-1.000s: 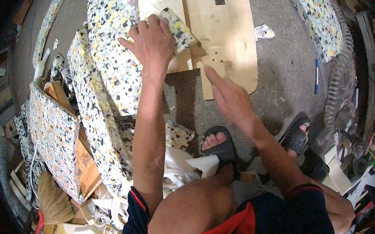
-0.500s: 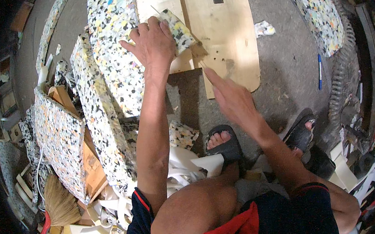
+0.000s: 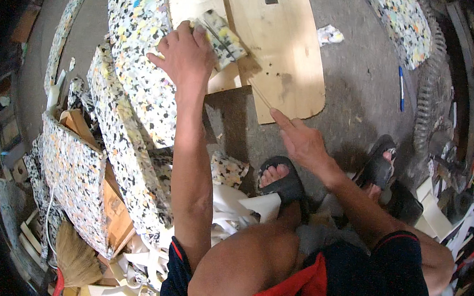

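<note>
A small block of speckled foam (image 3: 230,38) lies on a light wooden board (image 3: 297,52), with a dark slit running along it. My left hand (image 3: 188,58) is closed on the block's left side, its fingertips over the upper edge. My right hand (image 3: 304,145) is closed round the near end of a long thin knife (image 3: 262,94), forefinger stretched along it. The blade slants up and left from that hand toward the slit in the foam. The handle is hidden inside my right fist.
Large speckled foam slabs (image 3: 135,56) lie left of the board. A broom (image 3: 77,255) and white foam scraps (image 3: 232,203) are at the lower left. Right of the board are a blue pen (image 3: 401,88) and a ribbed hose (image 3: 423,101). My sandalled foot (image 3: 282,176) is near the board.
My right hand has drawn back toward me with the knife, so more of the blade shows. The slit in the foam now stands out. My left hand stays on the block.
</note>
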The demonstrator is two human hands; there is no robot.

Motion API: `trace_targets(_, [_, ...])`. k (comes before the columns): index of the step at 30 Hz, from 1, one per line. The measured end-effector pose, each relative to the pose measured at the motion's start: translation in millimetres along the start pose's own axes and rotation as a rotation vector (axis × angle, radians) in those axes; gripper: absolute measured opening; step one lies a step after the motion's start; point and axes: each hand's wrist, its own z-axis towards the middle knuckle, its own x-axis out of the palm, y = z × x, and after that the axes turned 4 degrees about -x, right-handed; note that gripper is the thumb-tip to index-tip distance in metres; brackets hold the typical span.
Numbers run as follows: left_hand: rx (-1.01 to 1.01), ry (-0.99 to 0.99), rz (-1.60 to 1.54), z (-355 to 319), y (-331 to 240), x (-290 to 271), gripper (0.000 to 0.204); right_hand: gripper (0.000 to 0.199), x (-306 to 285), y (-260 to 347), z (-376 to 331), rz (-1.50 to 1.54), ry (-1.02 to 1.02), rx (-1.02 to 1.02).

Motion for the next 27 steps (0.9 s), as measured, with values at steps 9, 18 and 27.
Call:
trace_targets(9, [-0.440,-0.084,-0.258,-65.0,35.8,-35.2,0.075,0.056,6.3,-17.9,1.4,0.065,-0.231,0.025])
trace_targets(18, [-0.513,0.083,-0.678,-47.2,32.1,-31.8,0.048,0.055,-61.3,-30.8,19.0,-0.476,-0.579,0.259])
trace_targets(27, [-0.321,0.109,-0.603,3.6,39.0,-31.3,0.038,0.036,-14.2,65.2,167.1,0.334,-0.340,0.147])
